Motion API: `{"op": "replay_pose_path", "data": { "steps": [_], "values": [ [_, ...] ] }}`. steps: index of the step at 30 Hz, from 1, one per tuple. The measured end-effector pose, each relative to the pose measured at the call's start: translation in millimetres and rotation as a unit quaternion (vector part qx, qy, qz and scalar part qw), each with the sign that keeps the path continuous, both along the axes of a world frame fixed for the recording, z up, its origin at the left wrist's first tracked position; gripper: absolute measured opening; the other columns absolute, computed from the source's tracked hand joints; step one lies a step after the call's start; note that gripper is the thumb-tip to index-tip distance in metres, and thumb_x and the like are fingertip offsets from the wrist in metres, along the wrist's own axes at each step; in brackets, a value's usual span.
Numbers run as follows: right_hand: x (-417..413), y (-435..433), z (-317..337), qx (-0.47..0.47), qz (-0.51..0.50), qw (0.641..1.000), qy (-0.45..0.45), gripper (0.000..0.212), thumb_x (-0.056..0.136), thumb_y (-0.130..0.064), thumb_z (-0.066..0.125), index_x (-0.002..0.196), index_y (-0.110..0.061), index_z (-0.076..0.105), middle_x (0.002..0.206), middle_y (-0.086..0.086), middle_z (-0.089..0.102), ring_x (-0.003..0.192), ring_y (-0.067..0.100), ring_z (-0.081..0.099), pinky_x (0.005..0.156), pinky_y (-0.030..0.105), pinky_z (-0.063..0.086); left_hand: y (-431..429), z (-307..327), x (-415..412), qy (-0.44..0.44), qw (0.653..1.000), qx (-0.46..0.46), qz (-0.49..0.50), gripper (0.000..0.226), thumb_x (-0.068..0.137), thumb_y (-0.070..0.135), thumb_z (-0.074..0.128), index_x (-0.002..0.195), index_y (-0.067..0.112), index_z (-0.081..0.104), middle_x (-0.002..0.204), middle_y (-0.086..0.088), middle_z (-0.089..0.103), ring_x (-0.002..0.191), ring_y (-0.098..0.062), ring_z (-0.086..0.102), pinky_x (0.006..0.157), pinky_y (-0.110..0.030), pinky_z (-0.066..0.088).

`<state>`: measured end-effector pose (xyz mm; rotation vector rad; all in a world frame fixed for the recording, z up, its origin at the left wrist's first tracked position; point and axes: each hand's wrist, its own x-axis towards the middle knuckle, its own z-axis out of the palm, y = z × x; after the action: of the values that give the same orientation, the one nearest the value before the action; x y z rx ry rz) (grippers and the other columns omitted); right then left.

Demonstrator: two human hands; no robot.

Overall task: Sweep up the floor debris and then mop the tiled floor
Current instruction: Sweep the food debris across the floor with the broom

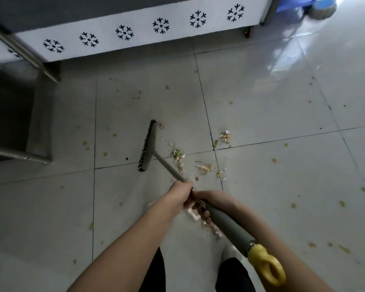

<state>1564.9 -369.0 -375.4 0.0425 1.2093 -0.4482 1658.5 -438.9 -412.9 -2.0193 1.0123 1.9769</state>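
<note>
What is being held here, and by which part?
The broom: left hand on the thin shaft, right hand just behind it at the front of the grey grip.

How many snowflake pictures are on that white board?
6 snowflakes in a row across the white panel. Another seems to peek from behind the metal rail at far left, so more may be hidden.

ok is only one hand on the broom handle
No, both the left hand and the right hand grip the broom handle, the left one nearer the broom head.
</note>
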Motion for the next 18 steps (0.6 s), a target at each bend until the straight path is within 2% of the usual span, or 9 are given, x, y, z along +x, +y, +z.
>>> {"op": "replay_pose_path", "data": {
  "steps": [3, 6, 8, 10, 12, 14, 16, 18],
  "values": [
    [23.2, -53.1, -5.3, -0.007, -0.022, 1.000, -0.008, 0.039, 0.099, -0.036, 0.039, 0.078, -0.004, 0.049, 0.045, -0.001, 0.044, 0.030, 0.006, 0.041, 0.034, 0.013, 0.036, -56.9, -8.3, 20.3, -0.008, 1.000, 0.001, -0.010, 0.026, 0.094, 0.018, 0.046, 0.069, 0.011, 0.049, 0.042, -0.001, 0.052, 0.029, -0.010, 0.049, 0.034, -0.013, 0.038],
    [50.5, -108.2, -10.6, -0.031, -0.061, 0.998, -0.015, 0.040, 0.101, -0.032, 0.034, 0.075, -0.006, 0.051, 0.041, -0.002, 0.046, 0.029, 0.005, 0.041, 0.034, 0.011, 0.036, -115.8, -23.0, 43.7, -0.020, 0.999, -0.006, -0.036, 0.028, 0.095, 0.020, 0.046, 0.069, 0.011, 0.047, 0.041, -0.002, 0.050, 0.023, -0.008, 0.045, 0.031, -0.014, 0.035],
    [67.5, -143.0, -15.2, -0.033, -0.082, 0.996, -0.007, 0.040, 0.101, -0.030, 0.034, 0.075, -0.005, 0.050, 0.046, 0.002, 0.044, 0.028, 0.005, 0.040, 0.033, 0.011, 0.036, -153.9, -30.1, 57.4, -0.025, 0.999, -0.005, -0.044, 0.030, 0.095, 0.021, 0.046, 0.067, 0.011, 0.047, 0.033, 0.000, 0.048, 0.023, -0.008, 0.045, 0.029, -0.012, 0.034],
    [80.1, -171.0, -20.6, -0.028, -0.106, 0.994, -0.001, 0.040, 0.101, -0.029, 0.035, 0.073, -0.004, 0.047, 0.053, 0.005, 0.040, 0.026, 0.007, 0.040, 0.032, 0.011, 0.036, -183.7, -36.5, 65.8, -0.025, 0.998, 0.004, -0.053, 0.032, 0.096, 0.023, 0.046, 0.066, 0.012, 0.046, 0.036, 0.000, 0.048, 0.028, -0.010, 0.047, 0.031, -0.013, 0.035],
    [86.0, -189.6, -24.2, -0.011, -0.138, 0.990, -0.006, 0.040, 0.101, -0.030, 0.035, 0.072, -0.004, 0.044, 0.057, 0.006, 0.037, 0.024, 0.008, 0.040, 0.031, 0.011, 0.035, -204.9, -41.6, 68.2, -0.033, 0.995, 0.021, -0.088, 0.034, 0.097, 0.026, 0.044, 0.066, 0.013, 0.045, 0.048, -0.003, 0.048, 0.032, -0.012, 0.047, 0.036, -0.015, 0.036],
    [88.2, -194.4, -27.6, 0.008, -0.159, 0.987, -0.012, 0.042, 0.102, -0.031, 0.033, 0.071, -0.004, 0.042, 0.050, 0.006, 0.039, 0.023, 0.009, 0.040, 0.031, 0.009, 0.034, -212.7, -45.7, 66.3, -0.044, 0.990, 0.040, -0.127, 0.033, 0.097, 0.026, 0.043, 0.067, 0.013, 0.045, 0.054, -0.004, 0.047, 0.032, -0.012, 0.047, 0.035, -0.013, 0.035],
    [86.3, -186.7, -29.0, 0.025, -0.184, 0.982, -0.019, 0.042, 0.102, -0.030, 0.032, 0.071, -0.004, 0.043, 0.037, 0.003, 0.041, 0.024, 0.009, 0.040, 0.032, 0.009, 0.035, -207.5, -46.1, 59.7, -0.054, 0.983, 0.057, -0.168, 0.032, 0.097, 0.024, 0.043, 0.067, 0.012, 0.044, 0.050, -0.004, 0.049, 0.032, -0.011, 0.048, 0.032, -0.012, 0.035],
    [84.4, -168.6, -30.1, 0.049, -0.212, 0.976, -0.023, 0.041, 0.101, -0.030, 0.034, 0.070, -0.004, 0.043, 0.034, 0.002, 0.041, 0.024, 0.009, 0.040, 0.031, 0.010, 0.035, -191.7, -44.6, 53.3, -0.053, 0.979, 0.072, -0.182, 0.031, 0.096, 0.020, 0.043, 0.066, 0.011, 0.044, 0.041, -0.002, 0.049, 0.026, -0.010, 0.048, 0.029, -0.011, 0.034]
  ]
}}
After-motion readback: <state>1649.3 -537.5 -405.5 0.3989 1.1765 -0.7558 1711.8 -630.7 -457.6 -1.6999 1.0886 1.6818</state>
